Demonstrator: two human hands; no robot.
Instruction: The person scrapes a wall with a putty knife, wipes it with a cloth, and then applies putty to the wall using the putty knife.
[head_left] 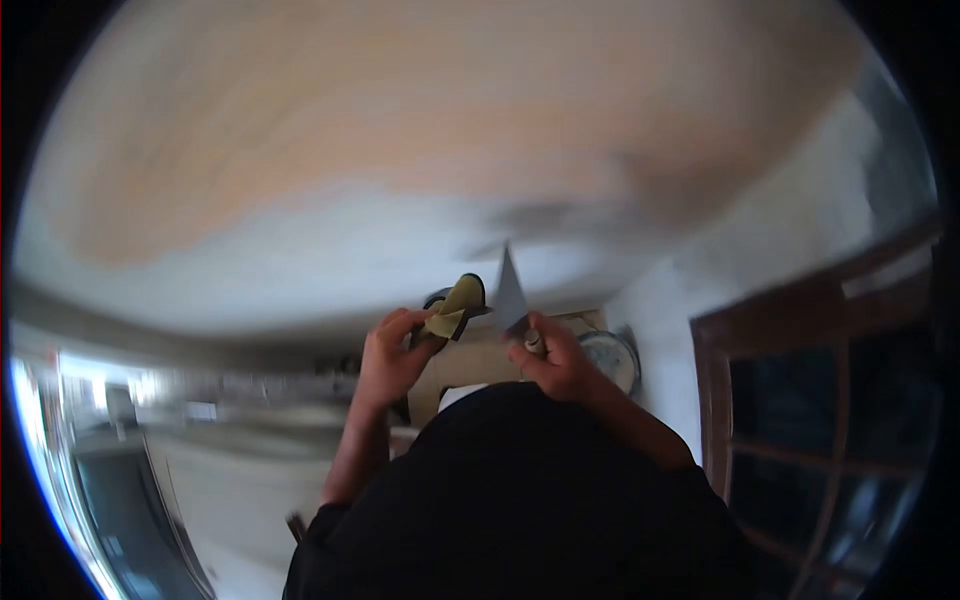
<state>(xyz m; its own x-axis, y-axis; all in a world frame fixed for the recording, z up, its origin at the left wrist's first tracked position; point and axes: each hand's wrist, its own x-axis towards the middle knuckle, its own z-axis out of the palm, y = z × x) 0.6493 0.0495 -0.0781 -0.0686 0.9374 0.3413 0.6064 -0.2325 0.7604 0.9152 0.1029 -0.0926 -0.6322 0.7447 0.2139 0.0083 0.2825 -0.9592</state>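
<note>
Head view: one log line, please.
left hand: holds olive-yellow, dark-edged curved piece; right hand: grips grey, pointed metal trowel; trowel tip: toward picture top

No legible txt, labels, brands, nos. or signs in view.
</note>
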